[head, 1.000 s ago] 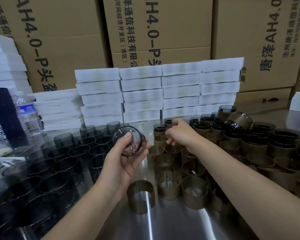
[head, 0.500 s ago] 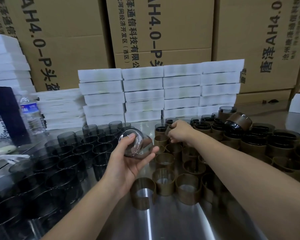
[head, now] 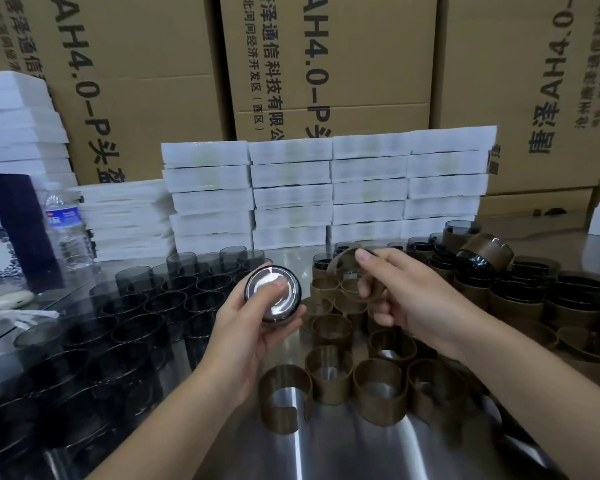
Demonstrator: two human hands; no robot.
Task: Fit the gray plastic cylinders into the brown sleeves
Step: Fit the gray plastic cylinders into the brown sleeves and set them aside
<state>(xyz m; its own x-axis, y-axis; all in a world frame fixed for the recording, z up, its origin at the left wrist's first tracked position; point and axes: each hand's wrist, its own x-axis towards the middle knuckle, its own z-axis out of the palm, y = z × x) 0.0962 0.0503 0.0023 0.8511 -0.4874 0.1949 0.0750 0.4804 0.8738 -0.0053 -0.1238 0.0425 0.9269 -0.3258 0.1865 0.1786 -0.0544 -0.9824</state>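
Steel surface [head: 326, 452]: a cluster of empty brown sleeves [head: 329, 375] stands nearest. Above the cluster, the left hand [head: 253, 327] grips one gray cylinder [head: 272, 294], fingers curled round its wall, closed end toward the camera. The right hand [head: 406, 299], also above the cluster, pinches a single sleeve [head: 335, 263] (blurred) just beside the cylinder, apart from it. Bare cylinders [head: 136, 306] stand left of the cluster, sleeved cylinders [head: 520, 292] right of it, white foam stacks [head: 326, 188] behind it.
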